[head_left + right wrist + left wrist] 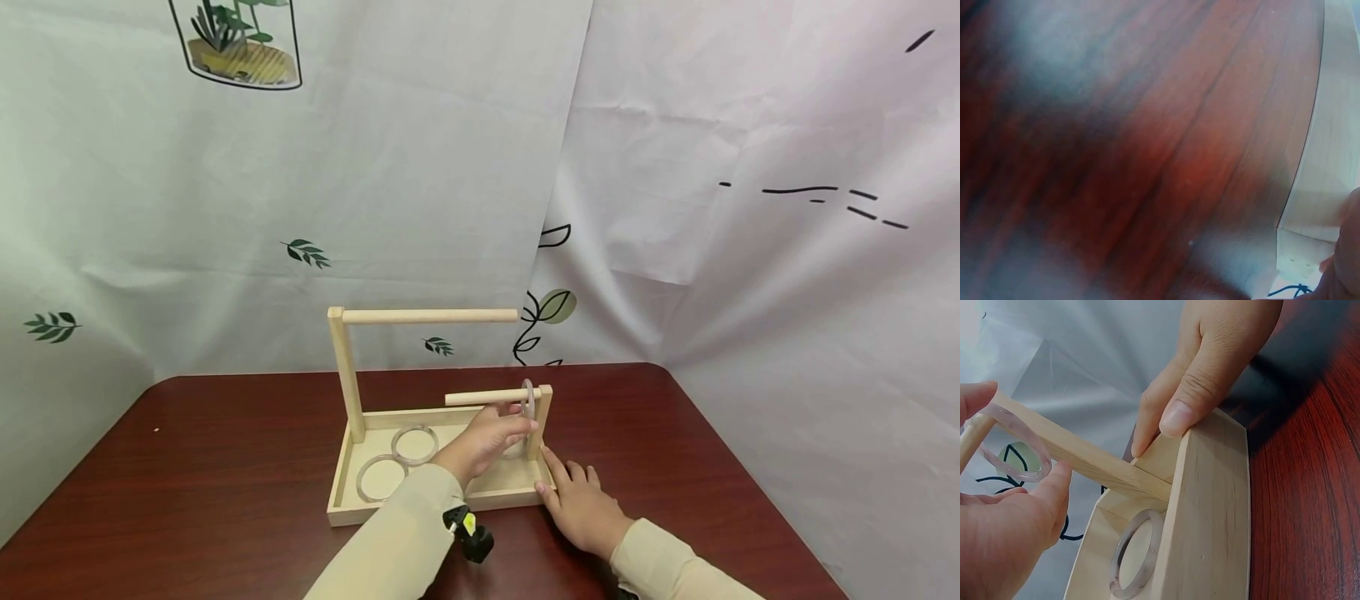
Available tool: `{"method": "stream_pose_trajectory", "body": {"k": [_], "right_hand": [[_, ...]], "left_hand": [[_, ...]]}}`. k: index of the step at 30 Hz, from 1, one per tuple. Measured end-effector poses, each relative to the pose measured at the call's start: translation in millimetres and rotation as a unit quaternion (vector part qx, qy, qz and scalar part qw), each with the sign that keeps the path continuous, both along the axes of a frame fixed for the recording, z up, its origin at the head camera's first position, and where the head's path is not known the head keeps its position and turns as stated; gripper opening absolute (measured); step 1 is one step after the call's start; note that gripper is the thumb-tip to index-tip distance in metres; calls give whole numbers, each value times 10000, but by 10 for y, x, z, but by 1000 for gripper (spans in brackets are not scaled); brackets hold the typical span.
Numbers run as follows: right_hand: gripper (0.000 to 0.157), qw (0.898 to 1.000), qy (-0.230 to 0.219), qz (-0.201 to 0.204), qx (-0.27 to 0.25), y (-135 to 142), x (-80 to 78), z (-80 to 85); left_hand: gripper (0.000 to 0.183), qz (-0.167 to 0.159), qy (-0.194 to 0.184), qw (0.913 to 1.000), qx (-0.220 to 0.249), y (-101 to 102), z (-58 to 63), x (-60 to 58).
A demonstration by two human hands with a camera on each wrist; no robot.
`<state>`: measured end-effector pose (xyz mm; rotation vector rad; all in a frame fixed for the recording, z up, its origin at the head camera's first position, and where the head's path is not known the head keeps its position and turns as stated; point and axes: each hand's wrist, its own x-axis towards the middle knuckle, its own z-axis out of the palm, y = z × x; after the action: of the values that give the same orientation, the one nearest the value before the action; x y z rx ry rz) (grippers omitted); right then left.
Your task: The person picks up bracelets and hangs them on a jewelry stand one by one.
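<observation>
My left hand [483, 439] is at the lower rod [480, 397] of a pale wooden stand, holding a translucent bangle [530, 402] between thumb and fingers. The bangle hangs around the rod close to its short post [542, 425]. My right hand [587, 510] rests at the right front corner of the stand's tray [397, 511], its thumb on the front wall and its fingers along the right side. In the left wrist view another bangle [1117, 570] lies in the tray below the rod. Two more bangles, one farther back [435, 446] and one nearer [360, 482], lie flat at the tray's left.
A taller post [347, 375] rises at the tray's left, carrying a longer upper rod [427, 316] with a free right end. The stand sits on a dark red wooden table [225, 475]. Behind it hangs a pale printed cloth [420, 183].
</observation>
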<state>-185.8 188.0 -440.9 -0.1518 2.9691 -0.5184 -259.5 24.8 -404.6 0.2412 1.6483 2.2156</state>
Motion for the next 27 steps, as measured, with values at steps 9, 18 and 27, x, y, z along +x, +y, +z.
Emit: {"method": "stream_pose_trajectory", "body": {"k": [9, 18, 27], "right_hand": [[58, 10000, 2, -41, 30, -5, -1, 3], [57, 10000, 29, -71, 43, -17, 8, 18], [57, 10000, 21, -71, 37, -19, 11, 16]], "left_hand": [[81, 6, 233, 9956, -909, -63, 15, 24], [82, 56, 1046, 9585, -2651, -186, 24, 21], [85, -494, 2408, 8851, -3953, -289, 24, -7]]}}
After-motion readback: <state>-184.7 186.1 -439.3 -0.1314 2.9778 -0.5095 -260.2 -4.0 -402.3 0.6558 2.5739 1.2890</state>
